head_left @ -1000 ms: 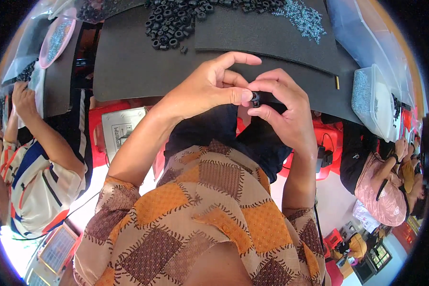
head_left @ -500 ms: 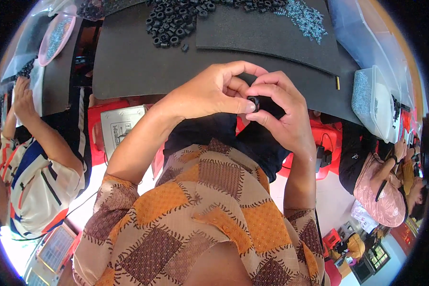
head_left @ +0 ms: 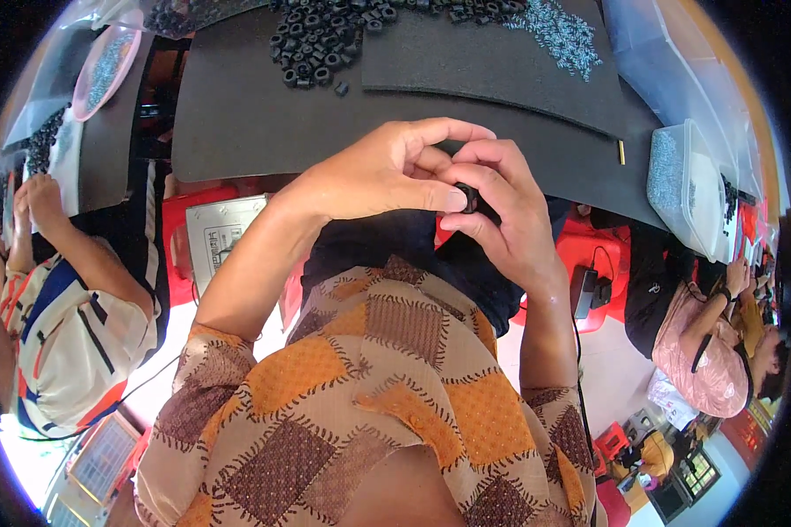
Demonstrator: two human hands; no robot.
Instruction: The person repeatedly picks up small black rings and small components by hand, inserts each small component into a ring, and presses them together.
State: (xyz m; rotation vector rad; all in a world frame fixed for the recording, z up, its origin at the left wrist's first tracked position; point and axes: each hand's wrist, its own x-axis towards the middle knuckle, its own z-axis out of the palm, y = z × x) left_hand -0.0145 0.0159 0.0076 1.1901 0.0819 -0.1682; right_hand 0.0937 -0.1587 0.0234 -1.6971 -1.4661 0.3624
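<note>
From the head view, we see both hands meeting just above the near edge of the table, over our lap. Our left hand is curled, thumb and forefinger pressed together on a small black ring; our right hand cups the same ring from the other side, its fingertips closed on it. So the ring sits pinched between the two hands, touching both, clear of the table surface.

Compared with a second ago, our left fingers have folded in: they were splayed above the ring then, and now they are drawn down onto it, while the right hand has hardly shifted. We judge this to mean the piece is being pressed or turned between the fingertips, the work on this one ring still under way; whether a second part is inside it, we cannot tell.

Farther off on the table lie a heap of black rings and a scatter of small pale parts, well apart from the hands. A clear plastic tub stands at the right edge. Another person's arm shows at the left.
</note>
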